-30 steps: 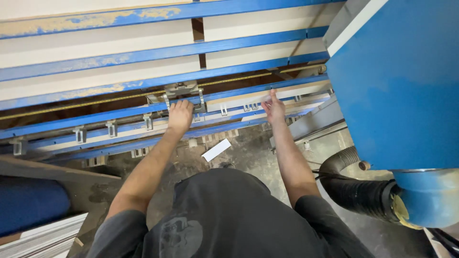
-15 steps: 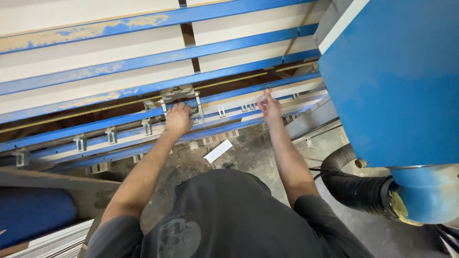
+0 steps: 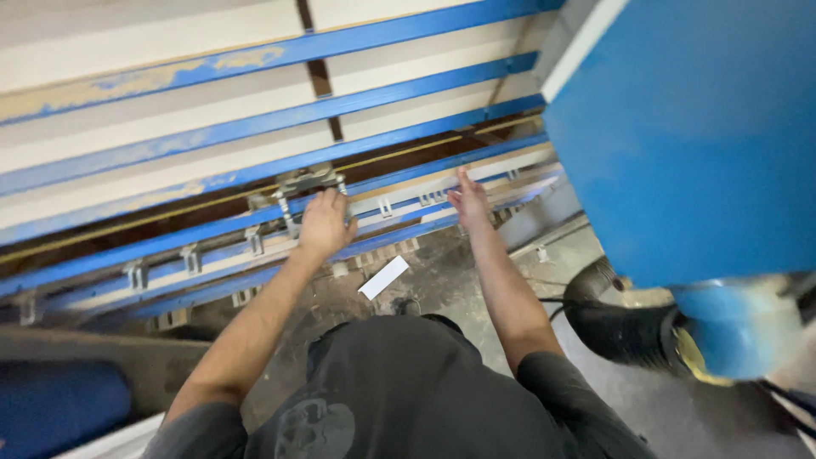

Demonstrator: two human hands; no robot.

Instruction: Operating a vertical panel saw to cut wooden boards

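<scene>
Both my hands have slid a bit to the right along the rail vs a sec ago, and the view has swung w/ them, so the big blue machine housing (image 3: 688, 136) fills more of the right side. My left hand (image 3: 325, 223) lies palm-down, fingers (image 3: 333, 202) curled loosely over the long pale strip (image 3: 408, 197) on the lower blue rail (image 3: 212, 229), just below the grey metal clamp (image 3: 302, 183); not a tight grip as far as I can tell. My right hand (image 3: 468, 200) is flat and open, fingertips pressing on the same strip further right, holding nothing. So the strip sits on the rail under both palms, and I judge I'm nudging it sideways, not lifting it. Small brackets (image 3: 191, 257) line the rail to the left. Below, a white scrap (image 3: 383, 277) lies on the dusty floor (image 3: 442, 289); a black hose (image 3: 612, 327) curves off at right.
</scene>
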